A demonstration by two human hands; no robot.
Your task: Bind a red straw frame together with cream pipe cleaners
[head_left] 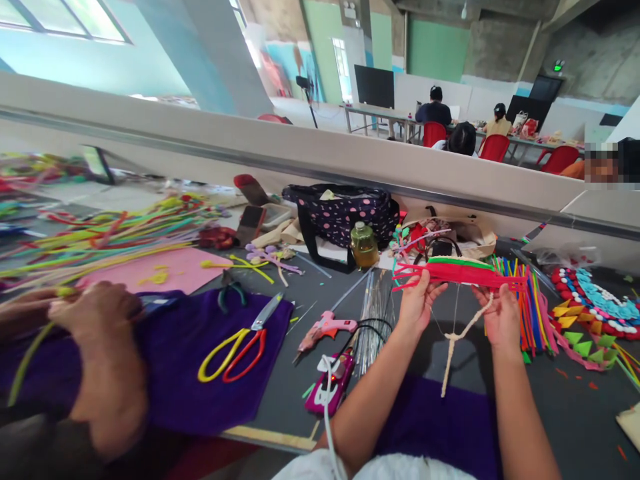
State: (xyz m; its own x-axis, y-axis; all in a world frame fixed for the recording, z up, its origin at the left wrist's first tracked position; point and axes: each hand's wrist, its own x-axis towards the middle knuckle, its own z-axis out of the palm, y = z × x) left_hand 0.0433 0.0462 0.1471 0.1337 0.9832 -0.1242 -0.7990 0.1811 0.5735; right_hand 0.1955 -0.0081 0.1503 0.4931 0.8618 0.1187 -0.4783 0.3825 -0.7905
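A bundle of red pipe cleaners (463,272) with a green and cream strip along its top is held up level between my hands. My left hand (421,303) pinches its left end between thumb and fingers. At the other end, my right hand (501,313) is closed on the red bundle. A cream Y-shaped pipe cleaner piece (451,347) hangs below on thin wire, its upper right arm reaching my right hand. Beneath is a dark purple cloth (435,427). A pink glue gun (327,327) lies left of my left forearm.
At the left, another person's hands (95,307) work over a purple cloth (200,360) bearing scissors (240,347) and pliers (231,293). A power strip (331,387), thin wires (376,320), a bottle (364,245) and a patterned bag (340,217) stand between. Coloured pipe cleaners (530,307) lie right.
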